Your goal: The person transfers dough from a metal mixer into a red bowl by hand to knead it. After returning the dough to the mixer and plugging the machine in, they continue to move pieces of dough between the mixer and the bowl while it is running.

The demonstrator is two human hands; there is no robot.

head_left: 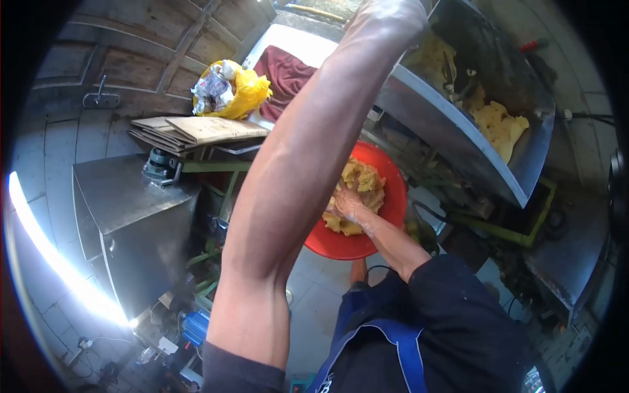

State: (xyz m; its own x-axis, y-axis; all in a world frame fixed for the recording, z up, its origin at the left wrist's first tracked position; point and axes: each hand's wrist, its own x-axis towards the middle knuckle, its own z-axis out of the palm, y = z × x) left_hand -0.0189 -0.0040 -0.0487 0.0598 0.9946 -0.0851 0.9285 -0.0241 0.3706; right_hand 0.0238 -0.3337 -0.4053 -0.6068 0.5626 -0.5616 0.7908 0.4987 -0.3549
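A red basin [395, 191] holds a mass of yellow dough [371, 184]. My right hand [348, 200] rests on the dough with its fingers apart and partly sunk in it; dough clings to the hand and wrist. My left arm reaches across the view to the top, where my left hand [398, 18] is bent at the wrist beside the upper edge of a metal trough [452, 118]. The fingers of that hand are hidden. More dough [495, 124] lies inside the trough.
Left of the arm are flattened cardboard [213, 129], a yellow bag [249, 92] with wrappings, and a dark red cloth [283, 69]. A metal cabinet [141, 223] stands at left, with a blue motor [195, 327] below it. Green frames and machine parts surround the basin.
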